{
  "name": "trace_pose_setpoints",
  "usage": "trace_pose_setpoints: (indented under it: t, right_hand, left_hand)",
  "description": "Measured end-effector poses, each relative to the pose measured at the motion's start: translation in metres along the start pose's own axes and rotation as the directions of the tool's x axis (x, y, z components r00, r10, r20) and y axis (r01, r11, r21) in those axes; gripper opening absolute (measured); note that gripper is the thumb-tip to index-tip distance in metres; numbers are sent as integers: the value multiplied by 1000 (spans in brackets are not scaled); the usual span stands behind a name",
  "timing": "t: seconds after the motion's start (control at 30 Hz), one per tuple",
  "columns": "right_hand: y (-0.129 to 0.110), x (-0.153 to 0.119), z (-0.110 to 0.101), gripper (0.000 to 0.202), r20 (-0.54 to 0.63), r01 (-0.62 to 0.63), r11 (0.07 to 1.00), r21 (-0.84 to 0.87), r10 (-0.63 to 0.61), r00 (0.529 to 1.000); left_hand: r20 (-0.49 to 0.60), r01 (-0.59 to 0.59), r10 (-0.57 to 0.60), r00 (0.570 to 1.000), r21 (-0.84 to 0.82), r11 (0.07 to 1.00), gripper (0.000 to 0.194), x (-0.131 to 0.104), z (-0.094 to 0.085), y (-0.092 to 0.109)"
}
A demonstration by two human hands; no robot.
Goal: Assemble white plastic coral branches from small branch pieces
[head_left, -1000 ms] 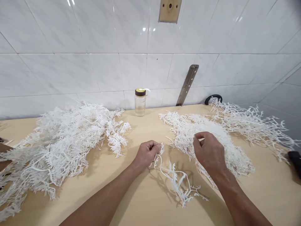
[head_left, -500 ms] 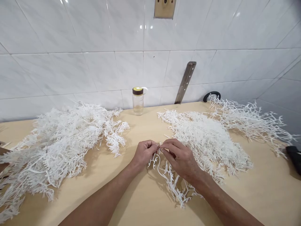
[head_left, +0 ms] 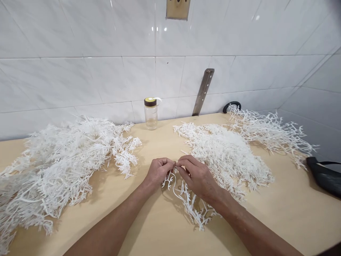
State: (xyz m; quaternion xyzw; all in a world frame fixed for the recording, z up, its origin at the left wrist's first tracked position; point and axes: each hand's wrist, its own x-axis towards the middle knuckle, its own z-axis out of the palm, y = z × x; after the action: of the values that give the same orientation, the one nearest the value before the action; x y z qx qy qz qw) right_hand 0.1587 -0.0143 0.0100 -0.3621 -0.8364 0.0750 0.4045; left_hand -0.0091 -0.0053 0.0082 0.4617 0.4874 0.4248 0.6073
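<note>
My left hand pinches the end of a white branching plastic strand, thumb against bent fingers. Fingertips of my right hand meet the left ones at the same spot, closed on the strand's end. The rest of the strand hangs from there and trails onto the table beneath my right wrist. What exactly lies between the fingertips is too small to make out. Close behind my right hand is a dense pile of white pieces.
A larger white pile covers the table's left side. At the back stand a clear bottle and a metal bar leaning on the tiled wall. Looser white branches, a black ring and a black object are at right.
The view has turned slightly to the right, showing more of the black object. My right fingers have drawn closer together at the strand's end.
</note>
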Motion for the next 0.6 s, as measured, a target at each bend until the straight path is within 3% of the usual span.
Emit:
trace_pose_setpoints:
  t: [0.3, 0.5, 0.6]
  right_hand:
    - [1, -7, 9, 12, 76, -80, 987, -136, 91, 993]
    - [-8, -10, 14, 15, 113, -183, 983, -31, 186, 976]
    - [-13, -8, 11, 17, 108, -196, 980, 31, 192, 975]
  left_hand:
    - [-6, -58, 59, 998, 114, 992, 31, 2, 1, -2]
    - [-74, -221, 248, 966, 266, 938, 27, 7, 1, -13]
    - [-123, -217, 250, 960, 234, 948, 29, 8, -1, -13]
